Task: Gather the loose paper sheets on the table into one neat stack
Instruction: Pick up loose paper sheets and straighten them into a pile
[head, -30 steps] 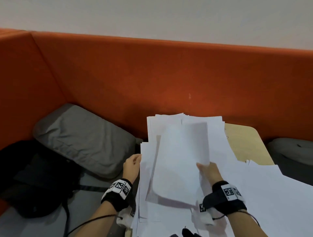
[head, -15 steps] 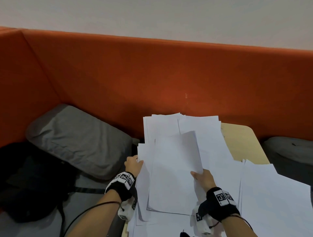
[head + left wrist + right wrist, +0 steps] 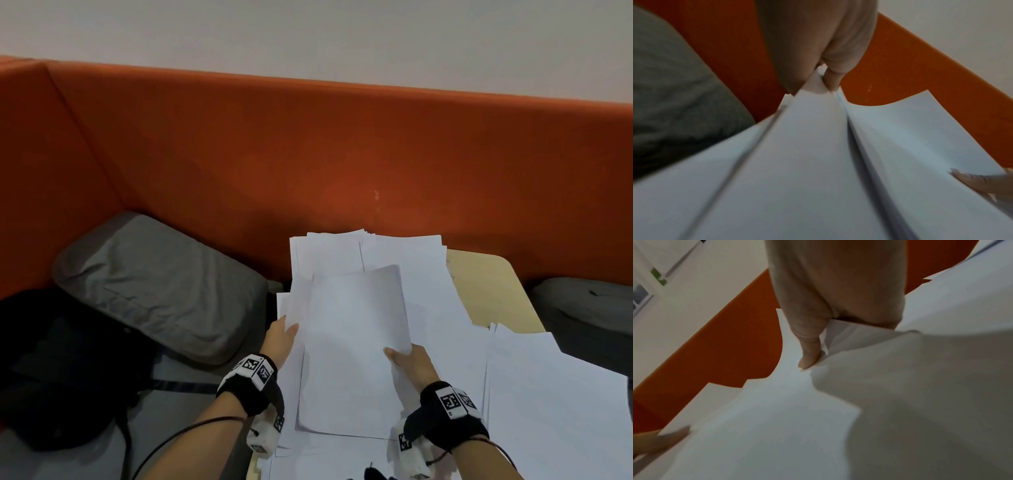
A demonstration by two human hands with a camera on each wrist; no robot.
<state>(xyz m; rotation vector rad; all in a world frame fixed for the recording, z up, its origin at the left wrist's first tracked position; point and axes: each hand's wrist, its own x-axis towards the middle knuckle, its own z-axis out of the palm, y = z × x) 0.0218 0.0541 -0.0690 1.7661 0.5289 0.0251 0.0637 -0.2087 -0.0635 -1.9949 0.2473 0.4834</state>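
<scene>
From the head view, your left hand (image 3: 281, 339) and right hand (image 3: 411, 365) grasp a plain white paper sheet (image 3: 356, 342) above the scattered white sheets (image 3: 428, 294) on the pale wooden desk (image 3: 486, 287). Left wrist view: your fingers (image 3: 831, 79) pinch the sheet's curling edge. Right wrist view: your thumb presses it.
</scene>
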